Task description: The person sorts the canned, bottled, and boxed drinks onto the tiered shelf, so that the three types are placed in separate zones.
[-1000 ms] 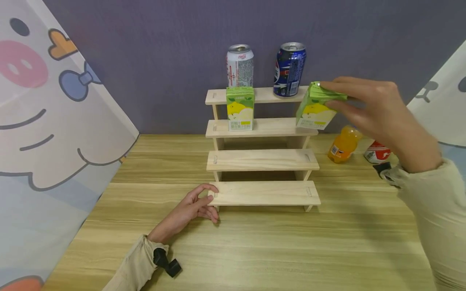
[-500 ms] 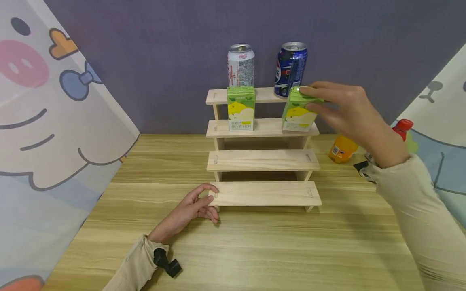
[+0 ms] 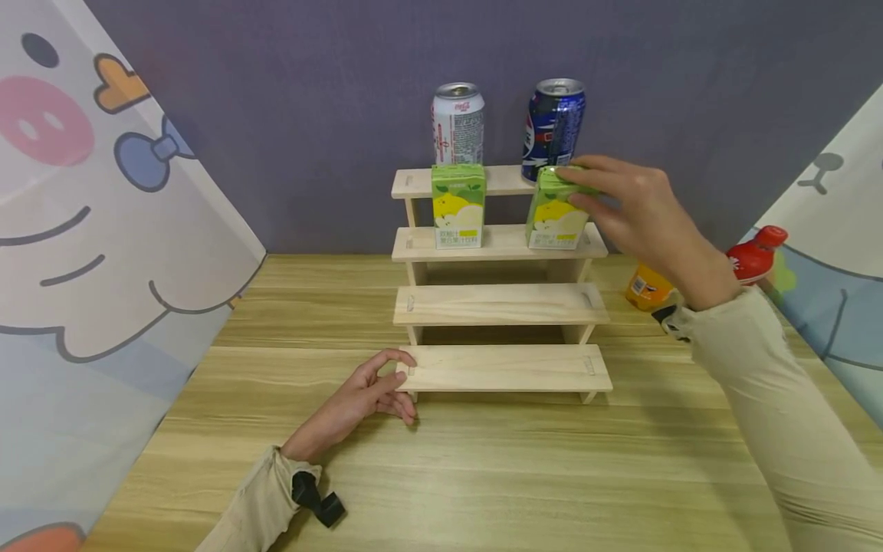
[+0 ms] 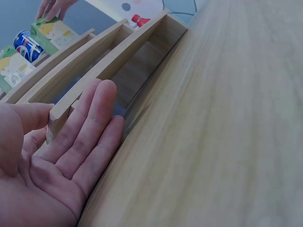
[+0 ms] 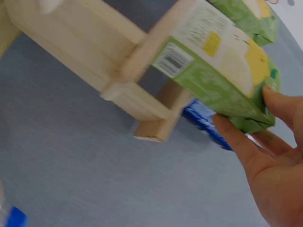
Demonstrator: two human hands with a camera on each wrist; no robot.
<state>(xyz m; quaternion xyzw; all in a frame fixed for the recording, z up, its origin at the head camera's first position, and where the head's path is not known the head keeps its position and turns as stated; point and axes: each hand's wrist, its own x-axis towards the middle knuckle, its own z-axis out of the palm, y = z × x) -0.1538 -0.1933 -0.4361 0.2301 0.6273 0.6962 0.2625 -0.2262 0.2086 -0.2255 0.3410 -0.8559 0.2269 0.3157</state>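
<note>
My right hand (image 3: 635,203) pinches the top of a green juice box (image 3: 556,218) between thumb and fingers. The box's base is at the right part of the second-highest step of a wooden stepped stand (image 3: 503,368); whether it bears on the board is hard to tell. Another green juice box (image 3: 458,211) stands upright at that step's left. Behind them, on the top step, are a white can (image 3: 458,126) and a blue can (image 3: 554,126). My left hand (image 3: 366,391) holds the left end of the lowest step, its other fingers below the board (image 4: 80,97).
To the right of the stand, an orange drink bottle (image 3: 647,288) is partly covered by my right forearm. A red-capped bottle (image 3: 755,254) shows beyond that arm. A dark wall (image 3: 331,138) rises behind the wooden table (image 3: 497,475).
My right hand has carried the juice box leftward and down onto or just over the second-highest step, and the box now stands straighter. My left hand stays at the lowest step.
</note>
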